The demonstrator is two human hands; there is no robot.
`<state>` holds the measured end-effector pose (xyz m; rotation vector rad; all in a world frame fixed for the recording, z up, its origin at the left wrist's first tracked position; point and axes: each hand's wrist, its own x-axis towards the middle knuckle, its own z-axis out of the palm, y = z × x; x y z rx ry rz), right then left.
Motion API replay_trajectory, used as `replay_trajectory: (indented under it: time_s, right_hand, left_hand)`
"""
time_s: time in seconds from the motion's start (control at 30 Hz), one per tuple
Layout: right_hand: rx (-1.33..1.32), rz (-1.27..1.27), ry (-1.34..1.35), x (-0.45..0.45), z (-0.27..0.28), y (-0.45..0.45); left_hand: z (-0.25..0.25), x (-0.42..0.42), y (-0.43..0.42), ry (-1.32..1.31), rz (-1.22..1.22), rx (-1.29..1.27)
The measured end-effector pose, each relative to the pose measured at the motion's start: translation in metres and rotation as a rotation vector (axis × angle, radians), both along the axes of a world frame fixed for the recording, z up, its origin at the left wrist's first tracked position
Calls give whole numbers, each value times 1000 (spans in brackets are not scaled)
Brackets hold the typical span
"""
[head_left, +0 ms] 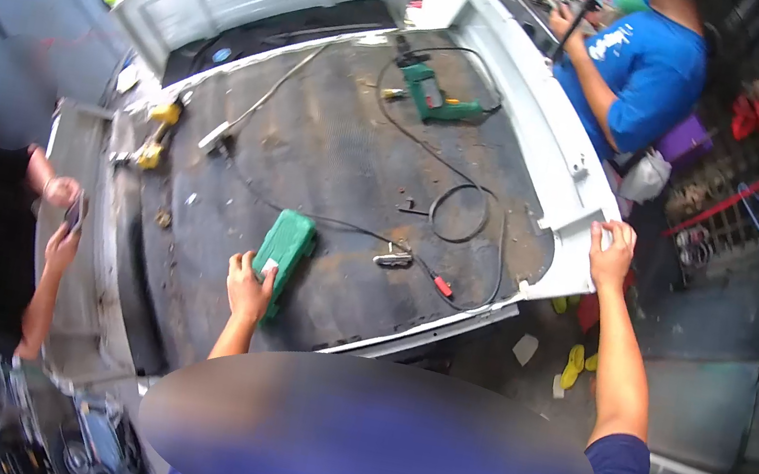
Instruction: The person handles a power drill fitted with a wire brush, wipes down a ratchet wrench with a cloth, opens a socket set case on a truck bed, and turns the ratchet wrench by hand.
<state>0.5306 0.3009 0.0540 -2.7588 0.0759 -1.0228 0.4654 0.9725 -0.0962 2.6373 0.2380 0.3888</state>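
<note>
My left hand [248, 288] is closed on the near part of a green plastic case [291, 240], which lies slanted on the dark bed floor [339, 179]. A small pale patch shows on the case beside my fingers. My right hand [612, 256] grips the rear corner of the white side panel [566, 158], its fingers bent over the top edge. Toward the far end of the bed lies a green power drill [430, 92], apart from both hands. Its black cord loops across the floor near a red plug-like piece [443, 287].
A yellow power tool [154, 136] and a white power strip [213, 137] lie at the bed's left. A small metal piece [393, 260] sits near the rear edge. One person [3, 242] holds a phone at left; another in a blue shirt [642, 70] stands beyond the panel.
</note>
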Motion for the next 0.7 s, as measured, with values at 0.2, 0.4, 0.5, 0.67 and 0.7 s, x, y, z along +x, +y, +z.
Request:
replay_trajectory:
  time_s: [0.2,0.4,0.5,0.67,0.7]
  right_hand:
    - [-73,-199,-144,-11,0,3]
    - [396,-697,63,2,-3,13]
    - [477,-774,32,6,-8,8]
    - [518,-898,89,12,-1,9]
    - [480,-894,116,12,-3,7]
  left_hand:
    - [-43,2,-24,-79,98,290]
    - [-58,-18,-3,-148,-44,232]
    - [-45,-31,-19,-41,-29,33]
    - [80,-3,-161,52,-360,-727]
    - [110,5,-191,79,-508,-726]
